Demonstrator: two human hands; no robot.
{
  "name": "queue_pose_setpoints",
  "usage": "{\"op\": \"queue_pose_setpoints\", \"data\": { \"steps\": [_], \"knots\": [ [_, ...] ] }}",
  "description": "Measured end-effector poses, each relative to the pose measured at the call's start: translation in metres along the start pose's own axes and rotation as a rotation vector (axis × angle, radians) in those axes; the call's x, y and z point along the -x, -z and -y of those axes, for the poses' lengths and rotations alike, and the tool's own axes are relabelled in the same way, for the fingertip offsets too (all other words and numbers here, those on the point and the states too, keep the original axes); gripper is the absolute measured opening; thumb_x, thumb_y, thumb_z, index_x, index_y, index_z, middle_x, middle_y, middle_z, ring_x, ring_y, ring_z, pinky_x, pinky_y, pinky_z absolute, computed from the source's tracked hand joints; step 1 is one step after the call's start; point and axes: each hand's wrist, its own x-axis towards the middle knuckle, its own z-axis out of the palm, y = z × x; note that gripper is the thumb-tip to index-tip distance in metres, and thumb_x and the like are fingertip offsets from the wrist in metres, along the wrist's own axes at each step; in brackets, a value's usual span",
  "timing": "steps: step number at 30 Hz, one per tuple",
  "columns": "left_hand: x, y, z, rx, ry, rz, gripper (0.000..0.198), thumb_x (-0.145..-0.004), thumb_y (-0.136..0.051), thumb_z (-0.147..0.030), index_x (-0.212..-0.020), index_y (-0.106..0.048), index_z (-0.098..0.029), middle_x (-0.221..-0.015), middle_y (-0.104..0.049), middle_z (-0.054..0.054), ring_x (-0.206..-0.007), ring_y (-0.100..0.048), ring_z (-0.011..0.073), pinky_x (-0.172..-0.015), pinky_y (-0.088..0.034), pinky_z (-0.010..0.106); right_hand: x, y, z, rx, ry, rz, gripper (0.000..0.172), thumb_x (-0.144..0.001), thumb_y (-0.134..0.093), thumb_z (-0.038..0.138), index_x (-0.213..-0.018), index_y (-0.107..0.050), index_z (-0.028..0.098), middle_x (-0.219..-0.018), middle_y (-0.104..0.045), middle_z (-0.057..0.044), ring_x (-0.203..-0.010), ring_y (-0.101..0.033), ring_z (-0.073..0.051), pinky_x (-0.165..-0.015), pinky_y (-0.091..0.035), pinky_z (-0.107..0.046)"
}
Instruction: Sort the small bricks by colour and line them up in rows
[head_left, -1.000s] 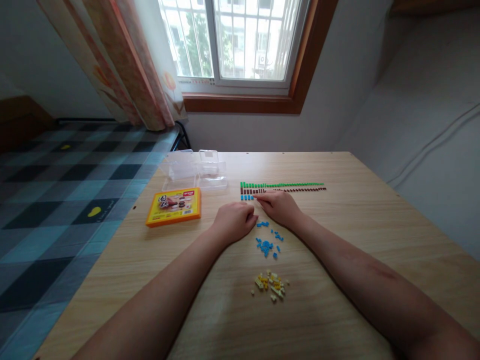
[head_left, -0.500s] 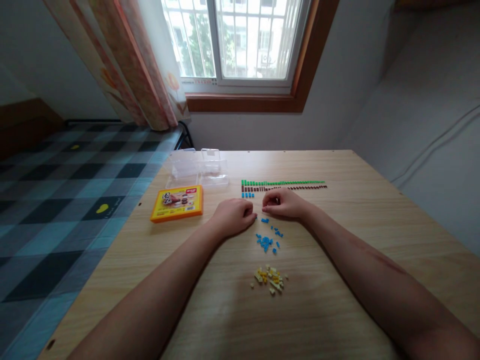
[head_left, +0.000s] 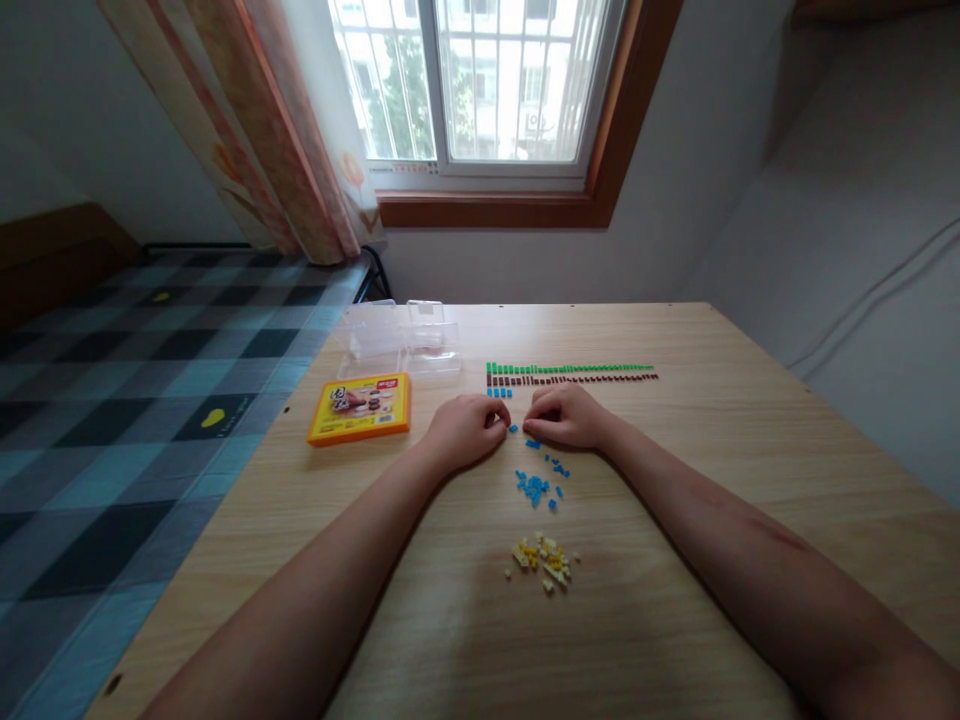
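Note:
My left hand [head_left: 469, 430] rests low over the table, fingers curled, with a small blue building brick [head_left: 513, 428] at its thumb and fingertips. Facing it, my right hand [head_left: 568, 416] is closed in a loose pinch; whether anything sits between its fingertips I cannot make out. A blue brick [head_left: 532, 443] lies just below the right fingertips. Nearer to me is a loose heap of blue bricks [head_left: 534, 487]. Beyond the hands run a green row [head_left: 570, 369] and a dark brown row [head_left: 600, 378] of small bricks, with a short blue row [head_left: 500, 393] at their left end.
Cream and yellow bricks [head_left: 545, 560] lie in a pile near me. A yellow-orange box [head_left: 361, 410] is left of my left hand, with clear plastic cases [head_left: 432, 362] behind it. The wooden table [head_left: 712, 430] meets a bed [head_left: 97, 420] on the left.
The blue brick at my left fingertips has shifted slightly away from me and shows more fully. Both hands stay close together; the whole view has shifted slightly.

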Motion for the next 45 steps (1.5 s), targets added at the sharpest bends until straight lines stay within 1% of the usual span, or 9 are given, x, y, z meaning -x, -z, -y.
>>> {"op": "queue_pose_setpoints", "data": {
  "steps": [6, 18, 22, 24, 30, 33, 40, 45],
  "knots": [
    [0.000, 0.002, 0.003, 0.037, -0.048, 0.024, 0.022, -0.080, -0.057, -0.026, -0.086, -0.079, -0.025, -0.086, -0.075, 0.002, -0.077, -0.064, 0.0187, -0.069, -0.045, 0.029, -0.001, -0.001, 0.002, -0.001, 0.009, 0.019, 0.017, -0.086, -0.067, 0.026, -0.081, -0.081, 0.018, -0.065, -0.060, 0.000, -0.059, -0.052, -0.010, -0.058, -0.035, -0.024],
    [-0.001, 0.004, 0.006, 0.079, -0.063, 0.041, 0.024, -0.082, -0.058, -0.027, -0.088, -0.081, -0.024, -0.087, -0.077, 0.004, -0.078, -0.065, 0.0187, -0.072, -0.048, 0.029, 0.000, -0.001, 0.005, -0.015, -0.012, 0.002, 0.020, -0.087, -0.065, 0.029, -0.083, -0.081, 0.019, -0.065, -0.060, -0.001, -0.059, -0.052, -0.011, -0.058, -0.036, -0.024],
    [-0.001, 0.005, 0.006, 0.081, -0.062, 0.054, 0.023, -0.082, -0.059, -0.027, -0.088, -0.081, -0.024, -0.087, -0.077, 0.004, -0.077, -0.066, 0.0185, -0.072, -0.048, 0.029, 0.000, -0.002, 0.005, 0.035, -0.012, 0.019, 0.019, -0.088, -0.064, 0.030, -0.085, -0.081, 0.020, -0.066, -0.061, -0.001, -0.062, -0.053, -0.012, -0.059, -0.036, -0.024],
    [-0.001, 0.005, 0.006, 0.077, -0.060, 0.053, 0.023, -0.082, -0.059, -0.027, -0.089, -0.081, -0.024, -0.087, -0.077, 0.004, -0.078, -0.066, 0.0186, -0.073, -0.049, 0.029, 0.000, -0.003, 0.004, 0.082, -0.025, 0.001, 0.020, -0.089, -0.063, 0.029, -0.084, -0.080, 0.021, -0.068, -0.063, -0.001, -0.063, -0.054, -0.012, -0.060, -0.036, -0.024],
    [0.000, 0.004, 0.005, 0.054, -0.073, 0.042, 0.023, -0.082, -0.059, -0.027, -0.089, -0.081, -0.026, -0.088, -0.077, 0.002, -0.079, -0.067, 0.0190, -0.075, -0.049, 0.029, -0.004, -0.007, -0.004, 0.338, -0.149, -0.146, 0.014, -0.088, -0.065, 0.028, -0.088, -0.077, 0.021, -0.075, -0.068, -0.002, -0.069, -0.057, -0.015, -0.066, -0.038, -0.026],
    [0.000, 0.003, 0.005, 0.053, -0.090, 0.028, 0.022, -0.083, -0.059, -0.026, -0.089, -0.080, -0.025, -0.086, -0.077, 0.002, -0.079, -0.066, 0.0189, -0.076, -0.049, 0.030, -0.006, -0.008, -0.008, 0.396, -0.192, -0.183, 0.016, -0.091, -0.063, 0.030, -0.091, -0.078, 0.023, -0.082, -0.072, -0.003, -0.071, -0.060, -0.016, -0.067, -0.039, -0.027],
    [0.000, 0.003, 0.005, 0.019, -0.089, 0.017, 0.022, -0.085, -0.057, -0.029, -0.089, -0.079, -0.026, -0.087, -0.076, 0.001, -0.079, -0.066, 0.0195, -0.074, -0.048, 0.030, -0.009, -0.011, -0.013, 0.399, -0.193, -0.149, 0.021, -0.096, -0.060, 0.031, -0.102, -0.079, 0.028, -0.103, -0.077, -0.003, -0.089, -0.070, -0.020, -0.077, -0.047, -0.029],
    [0.001, 0.003, 0.004, 0.004, -0.075, 0.019, 0.024, -0.084, -0.056, -0.028, -0.092, -0.078, -0.027, -0.087, -0.075, 0.001, -0.079, -0.065, 0.0196, -0.073, -0.047, 0.029, -0.008, -0.011, -0.015, 0.401, -0.196, -0.159, 0.022, -0.095, -0.060, 0.027, -0.105, -0.079, 0.027, -0.105, -0.078, -0.004, -0.092, -0.071, -0.021, -0.080, -0.050, -0.031]
  ]
}}
